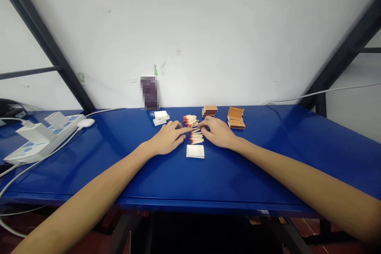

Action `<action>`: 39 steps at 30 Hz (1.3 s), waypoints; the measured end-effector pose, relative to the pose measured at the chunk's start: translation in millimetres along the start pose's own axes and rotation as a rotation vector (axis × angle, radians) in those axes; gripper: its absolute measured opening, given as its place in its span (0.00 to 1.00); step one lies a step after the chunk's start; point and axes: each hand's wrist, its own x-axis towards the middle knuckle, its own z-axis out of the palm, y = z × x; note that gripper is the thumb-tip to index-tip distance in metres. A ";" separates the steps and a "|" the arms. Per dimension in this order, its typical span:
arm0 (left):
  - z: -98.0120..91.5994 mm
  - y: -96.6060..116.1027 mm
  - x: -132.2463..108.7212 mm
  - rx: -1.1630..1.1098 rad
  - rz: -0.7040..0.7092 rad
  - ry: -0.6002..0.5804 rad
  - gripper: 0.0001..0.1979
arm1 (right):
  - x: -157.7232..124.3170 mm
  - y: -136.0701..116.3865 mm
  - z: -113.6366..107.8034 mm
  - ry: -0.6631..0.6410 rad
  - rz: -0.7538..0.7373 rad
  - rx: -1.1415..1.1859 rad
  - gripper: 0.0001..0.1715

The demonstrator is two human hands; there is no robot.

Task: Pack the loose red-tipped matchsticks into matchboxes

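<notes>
Red-tipped matches (197, 137) lie side by side on the blue table between my hands, heads to the left. A thicker heap of matches (190, 120) lies just behind them. My left hand (170, 138) rests at their left with fingers spread, its index fingertip reaching to the matches. From the right, my right hand (218, 131) bends its fingers over the stick ends; whether a match is pinched there is too small to make out. An open white matchbox tray (195, 151) sits just in front of the matches.
White trays (161, 117) are stacked at the back left. Brown matchbox sleeves (210, 110) stand piled behind the heap, with more matchbox sleeves (236, 123) to the right. A power strip (44, 139) with chargers and cables occupies the table's left side. The wall (208, 47) closes off the back.
</notes>
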 end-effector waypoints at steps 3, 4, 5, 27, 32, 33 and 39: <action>0.6 -0.8 0.2 0.006 0.002 -0.005 0.22 | 0.5 0.1 0.2 0.004 -0.006 -0.009 0.17; 0.7 -0.9 0.3 0.005 0.003 -0.002 0.22 | 0.7 0.1 0.2 0.005 -0.011 -0.011 0.17; 0.8 -0.9 0.3 0.004 0.004 0.002 0.22 | 0.7 0.1 0.2 0.005 -0.015 -0.014 0.17; 2.1 -1.7 0.8 0.013 -0.001 0.005 0.22 | 0.2 0.0 -0.9 0.013 -0.033 0.025 0.16; 2.2 -1.8 0.7 0.013 0.001 0.001 0.22 | 0.1 0.4 -0.9 0.022 -0.026 0.045 0.16; 2.2 -1.8 0.8 0.014 0.003 0.000 0.22 | -0.1 0.2 -1.0 0.025 -0.023 0.045 0.16; 1.9 -1.3 0.9 0.004 -0.007 -0.006 0.23 | -1.5 -1.6 -2.2 0.020 -0.029 0.038 0.21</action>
